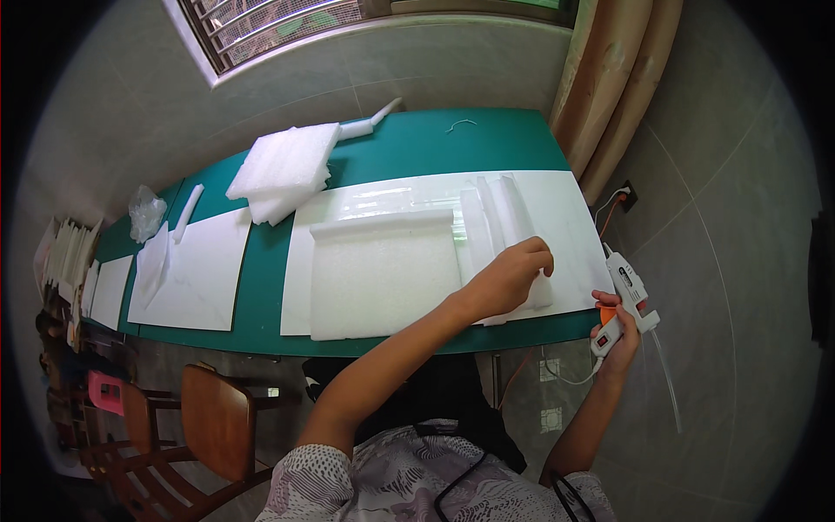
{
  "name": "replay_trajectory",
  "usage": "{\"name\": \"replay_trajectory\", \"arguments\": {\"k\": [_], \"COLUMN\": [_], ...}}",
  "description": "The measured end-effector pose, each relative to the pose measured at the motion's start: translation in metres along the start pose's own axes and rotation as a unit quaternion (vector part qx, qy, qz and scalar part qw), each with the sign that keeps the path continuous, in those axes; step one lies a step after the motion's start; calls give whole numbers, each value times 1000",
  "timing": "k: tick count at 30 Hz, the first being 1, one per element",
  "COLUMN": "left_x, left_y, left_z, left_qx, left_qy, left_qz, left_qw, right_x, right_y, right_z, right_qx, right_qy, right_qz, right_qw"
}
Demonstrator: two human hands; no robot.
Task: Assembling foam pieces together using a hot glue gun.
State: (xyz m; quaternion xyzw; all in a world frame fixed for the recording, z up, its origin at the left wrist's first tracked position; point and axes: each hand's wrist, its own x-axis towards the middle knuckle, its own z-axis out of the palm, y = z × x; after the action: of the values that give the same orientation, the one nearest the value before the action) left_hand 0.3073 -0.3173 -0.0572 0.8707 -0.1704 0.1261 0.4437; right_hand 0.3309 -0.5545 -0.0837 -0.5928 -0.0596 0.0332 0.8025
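My right hand (620, 341), off the table's right edge, is wrapped round the handle of a white hot glue gun (628, 280) with an orange trigger. A long translucent glue stick (667, 378) hangs out of the gun's back end. My left hand (524, 268) is closed, its fingers curled, over the right part of a white board (564, 226); what it may pinch is hidden. Just beyond and left of it lie white foam strips (504, 204). A white foam sheet (383, 278) with a raised strip along its far edge lies left of my left forearm.
On the green table (513, 139) sit stacked foam sheets (287, 165), a loose foam strip (188, 213), a crumpled plastic bag (146, 213) and another white board (204, 270). The gun's cord (570, 381) hangs below. Wooden chairs (217, 418) stand at the left; a wall socket (628, 197) is at the right.
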Motion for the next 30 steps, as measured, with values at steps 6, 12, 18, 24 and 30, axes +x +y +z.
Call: {"name": "replay_trajectory", "arguments": {"k": [6,12,18,24,30], "left_x": [5,15,16,1,-39], "left_y": [-20,-11,1,71,121], "left_z": [24,14,-3,-31,-90], "left_qx": [356,372,333,236,71], "left_qy": [6,-142,-22,117,211], "left_qz": [171,94,222,270,254], "left_qw": [919,912,916,926,941], "right_x": [1,1,4,3,0], "right_y": [3,6,11,16,6], "right_z": [-1,-2,-6,-7,-1], "right_qx": [3,12,8,50,11], "right_qy": [10,12,-26,71,31], "right_qz": [-8,-7,-7,3,-9], "right_qw": [1000,1000,1000,996,999]}}
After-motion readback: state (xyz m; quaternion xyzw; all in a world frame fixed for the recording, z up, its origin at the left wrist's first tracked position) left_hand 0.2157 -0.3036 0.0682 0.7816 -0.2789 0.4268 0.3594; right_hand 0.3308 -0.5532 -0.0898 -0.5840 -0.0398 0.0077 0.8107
